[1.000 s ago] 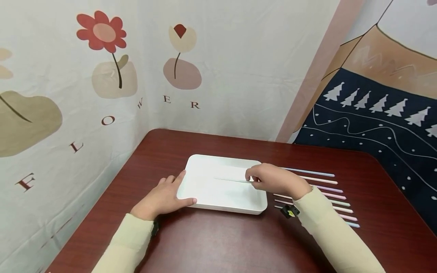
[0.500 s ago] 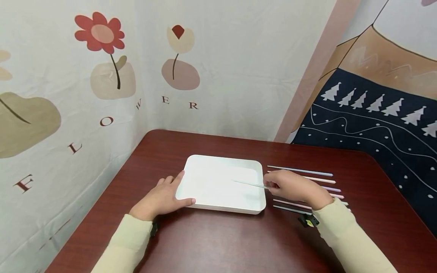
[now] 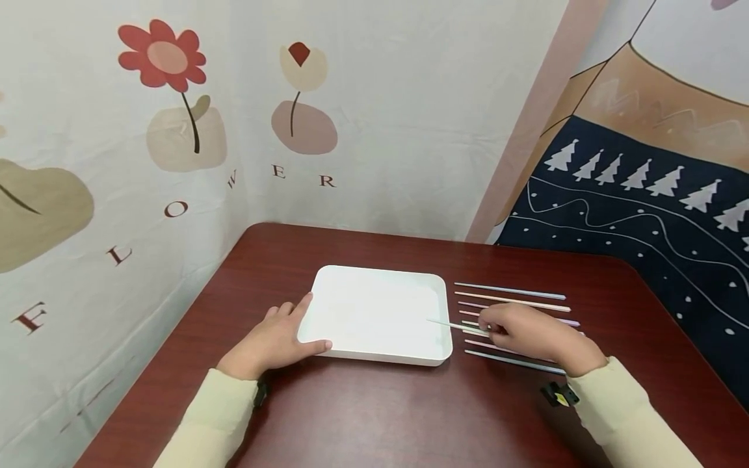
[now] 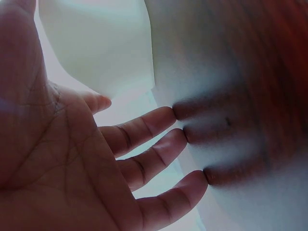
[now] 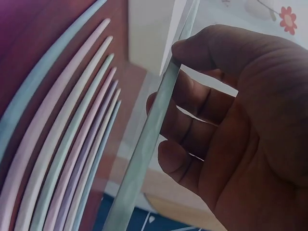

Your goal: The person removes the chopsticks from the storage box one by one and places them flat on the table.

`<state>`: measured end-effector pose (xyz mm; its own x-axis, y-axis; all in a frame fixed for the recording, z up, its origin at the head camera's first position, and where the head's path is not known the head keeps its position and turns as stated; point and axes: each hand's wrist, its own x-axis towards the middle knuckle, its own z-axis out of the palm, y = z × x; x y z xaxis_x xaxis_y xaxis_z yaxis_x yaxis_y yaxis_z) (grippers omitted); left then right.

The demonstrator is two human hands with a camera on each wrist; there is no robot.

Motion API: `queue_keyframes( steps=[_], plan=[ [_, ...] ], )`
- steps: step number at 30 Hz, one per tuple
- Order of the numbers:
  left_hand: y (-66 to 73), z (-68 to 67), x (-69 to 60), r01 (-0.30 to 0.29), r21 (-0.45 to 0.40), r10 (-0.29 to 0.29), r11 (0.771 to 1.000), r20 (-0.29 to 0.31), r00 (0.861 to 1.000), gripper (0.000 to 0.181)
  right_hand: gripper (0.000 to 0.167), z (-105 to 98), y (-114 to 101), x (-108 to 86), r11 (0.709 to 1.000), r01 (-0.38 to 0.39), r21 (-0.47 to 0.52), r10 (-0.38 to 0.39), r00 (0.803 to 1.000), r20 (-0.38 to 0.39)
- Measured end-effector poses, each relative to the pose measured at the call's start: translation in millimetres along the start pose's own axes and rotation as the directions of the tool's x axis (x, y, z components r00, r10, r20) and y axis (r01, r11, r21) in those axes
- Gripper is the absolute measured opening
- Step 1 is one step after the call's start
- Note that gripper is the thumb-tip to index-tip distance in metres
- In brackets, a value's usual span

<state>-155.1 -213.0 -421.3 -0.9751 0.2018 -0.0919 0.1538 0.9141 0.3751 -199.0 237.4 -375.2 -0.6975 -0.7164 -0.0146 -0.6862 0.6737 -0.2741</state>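
A white rectangular tray [image 3: 374, 312] lies on the table. My left hand [image 3: 266, 344] rests spread at its left end, with the thumb at the near rim and the index finger along the left side. In the left wrist view, the other fingertips [image 4: 166, 115] touch the tabletop. My right hand [image 3: 535, 335] pinches a pale green chopstick [image 5: 149, 120] between thumb and fingers. Its thin end reaches over the tray's right rim. Beneath and around the right hand, several pastel chopsticks [image 3: 509, 290] lie in a row, partly hidden by the hand.
The dark red-brown table [image 3: 374, 416] extends around the tray. Behind it hangs a white cloth [image 3: 409, 130] with printed flowers and letters. A navy cloth [image 3: 620, 208] with white trees hangs at the right.
My right hand has moved right, from over the tray to above the chopstick row, still holding the pale green chopstick. The left hand has stayed at the tray's left end.
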Motion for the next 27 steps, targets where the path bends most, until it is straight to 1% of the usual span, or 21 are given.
queue_keyframes(
  steps=[7,16,21,27],
  plan=[
    [0.0,-0.8,0.9,0.001,0.001,-0.001,1.0,0.002,1.0,0.115,0.022,2,11,-23.1,0.998,-0.053,0.039,0.053,0.999,0.008],
    [-1.3,-0.4,0.8,-0.002,0.004,0.002,1.0,0.005,1.0,0.116,0.024,8,21,-51.7,0.994,-0.06,0.092,0.06,0.998,0.011],
    [0.2,-0.6,0.8,-0.008,0.002,0.008,1.0,0.001,1.0,0.114,0.026,13,23,-62.0,0.993,-0.058,0.104,0.056,0.998,0.02],
    [1.9,-0.9,0.0,-0.004,0.003,0.004,1.0,0.01,1.0,0.114,0.027,22,26,-68.4,0.987,-0.088,0.134,0.08,0.994,0.068]
  ],
)
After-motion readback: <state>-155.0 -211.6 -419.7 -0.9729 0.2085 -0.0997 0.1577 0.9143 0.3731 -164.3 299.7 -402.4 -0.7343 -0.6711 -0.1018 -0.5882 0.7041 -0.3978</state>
